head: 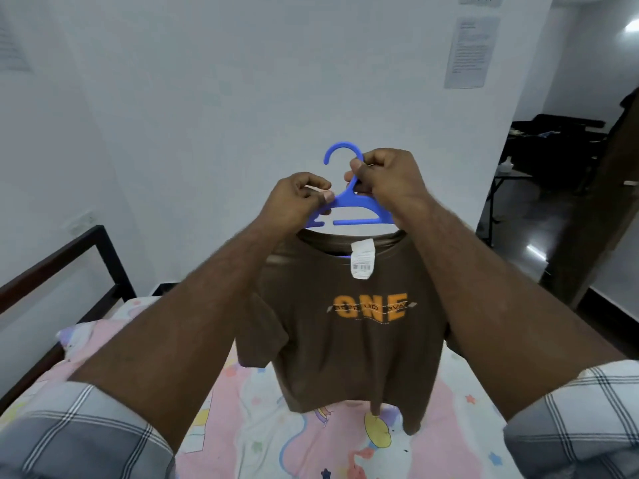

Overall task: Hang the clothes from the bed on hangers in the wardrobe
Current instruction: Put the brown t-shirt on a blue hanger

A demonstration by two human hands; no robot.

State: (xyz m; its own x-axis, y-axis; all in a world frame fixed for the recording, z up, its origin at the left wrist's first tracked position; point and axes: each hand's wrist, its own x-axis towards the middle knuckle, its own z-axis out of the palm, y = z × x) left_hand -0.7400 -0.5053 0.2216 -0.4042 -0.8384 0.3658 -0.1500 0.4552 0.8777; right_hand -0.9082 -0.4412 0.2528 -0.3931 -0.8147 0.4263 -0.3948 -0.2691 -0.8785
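One shirt is as good as on its hanger: from my head view, the brown T-shirt (345, 326) hangs by its collar from the blue hanger (349, 210), held up in front of me above the bed (262, 423), its hem just over the pink patterned sheet. The white tag (362, 259) at the neck faces me, and the hanger's shoulders sit mostly inside the collar, so I judge the threading nearly done, perhaps with a little settling left. What remains is carrying it to the wardrobe, which I cannot see from here, and hooking it on the rail; I see no other clothes on the part of the bed that shows. My left hand (297, 198) has its fingers curled, pinching the hanger's left shoulder. My right hand (383, 178) is curled too, fingertips gripping the hanger's neck just under the hook.
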